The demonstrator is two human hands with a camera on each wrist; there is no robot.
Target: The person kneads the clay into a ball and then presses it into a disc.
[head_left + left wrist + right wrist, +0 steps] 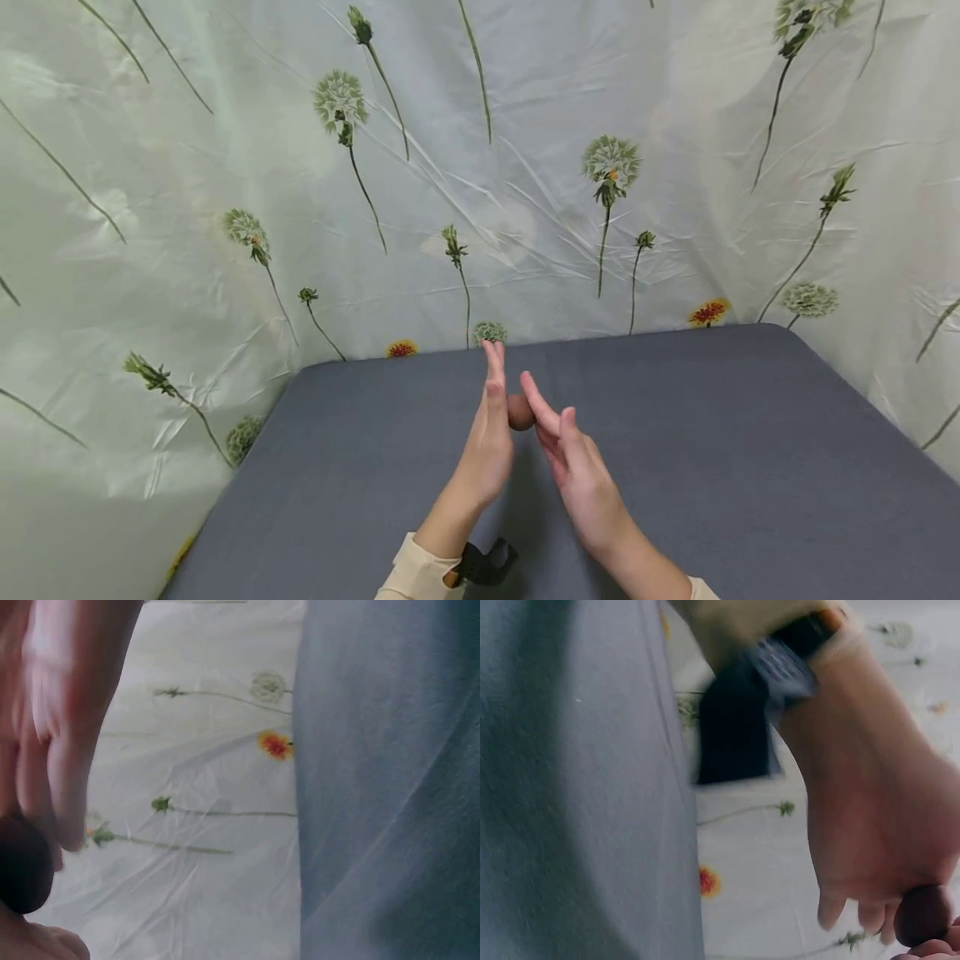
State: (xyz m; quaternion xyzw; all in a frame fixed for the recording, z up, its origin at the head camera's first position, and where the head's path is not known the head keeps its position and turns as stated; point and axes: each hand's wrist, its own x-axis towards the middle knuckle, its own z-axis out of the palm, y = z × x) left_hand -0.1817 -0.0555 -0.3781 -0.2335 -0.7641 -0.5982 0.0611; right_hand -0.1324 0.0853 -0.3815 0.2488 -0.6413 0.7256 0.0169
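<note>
A small round brown ball (521, 413) sits between my two hands above the grey table. My left hand (486, 454) stands nearly upright, fingers straight and pointing away, its palm side against the ball. From the right, my right hand (588, 492) leans in with extended fingers whose inner side touches the ball. In the left wrist view the ball (24, 866) looks dark, below the left fingers (71, 795). The right wrist view shows the ball (924, 915) between the left palm (877, 825) and the right fingertips (934, 948).
A grey cloth-covered table (360, 467) lies under the hands. Behind and beside it hangs a pale curtain (510, 192) printed with dandelions. A black device (487, 563) is strapped on the left wrist, below a cream sleeve (422, 571).
</note>
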